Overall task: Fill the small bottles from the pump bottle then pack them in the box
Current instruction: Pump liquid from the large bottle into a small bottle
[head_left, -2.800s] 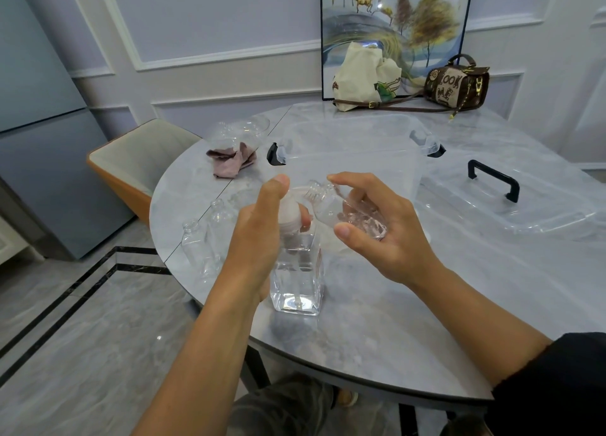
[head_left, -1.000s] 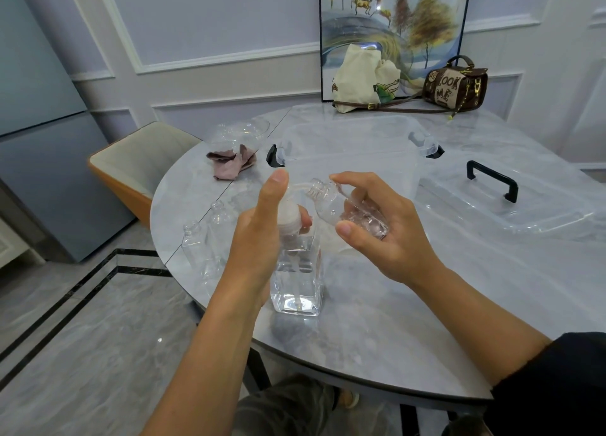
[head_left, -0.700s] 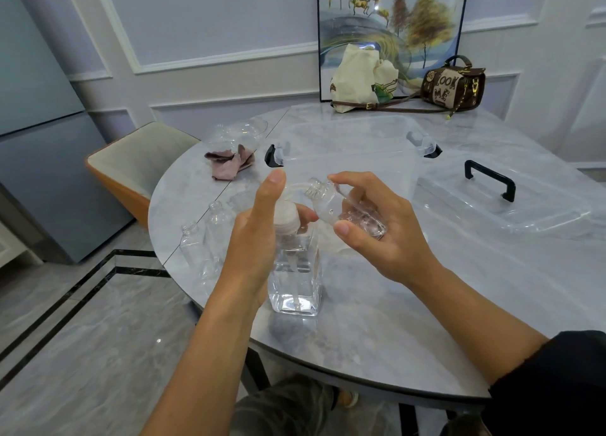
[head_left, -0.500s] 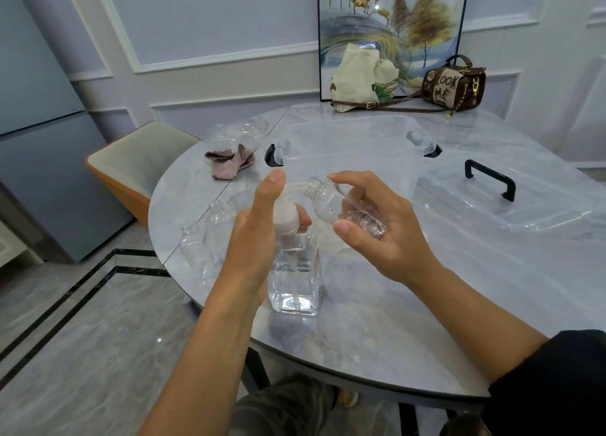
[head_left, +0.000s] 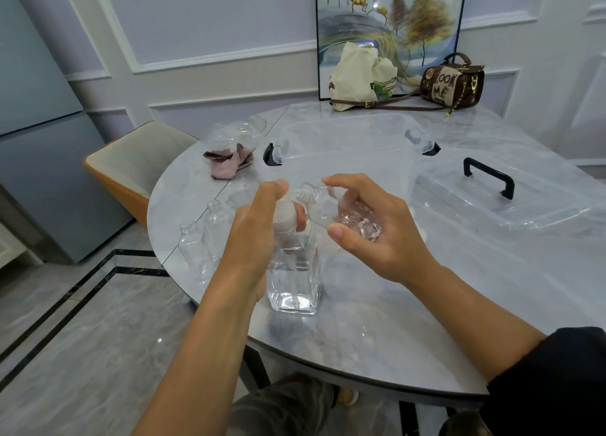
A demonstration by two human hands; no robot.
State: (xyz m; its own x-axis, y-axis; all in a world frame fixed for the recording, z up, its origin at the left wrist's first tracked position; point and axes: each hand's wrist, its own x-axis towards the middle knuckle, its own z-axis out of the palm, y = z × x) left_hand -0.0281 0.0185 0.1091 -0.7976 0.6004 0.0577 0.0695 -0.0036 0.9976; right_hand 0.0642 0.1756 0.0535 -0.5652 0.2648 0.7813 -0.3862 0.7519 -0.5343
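Grey marble counter point(head_left: 377, 304): your left grip point(head_left: 252, 235) round clear square pump bottle point(head_left: 295, 281), right grip point(head_left: 383, 239) holding small clear bottle point(head_left: 328, 209), mid-fill I'd say; transparent box point(head_left: 360, 160) looks unpacked.

1. A round grey marble-patterned table point(head_left: 426, 304) is provided as the supporting surface.
2. A clear square plastic pump bottle point(head_left: 293, 281), partly filled with clear liquid, is stood upright near the front edge.
3. A small uncapped clear plastic bottle point(head_left: 191, 245) and a second uncapped bottle point(head_left: 216, 219) are stood at the left edge.
4. A large clear plastic box point(head_left: 360, 160) with black latches is placed centrally.
5. A clear plastic lid point(head_left: 531, 209) with a black handle is laid to its right.
6. A crumpled dusty-pink cloth point(head_left: 229, 163) is laid to its left.
7. A cream canvas tote bag point(head_left: 360, 75) and a brown patterned handbag point(head_left: 452, 81) are set at the far edge.
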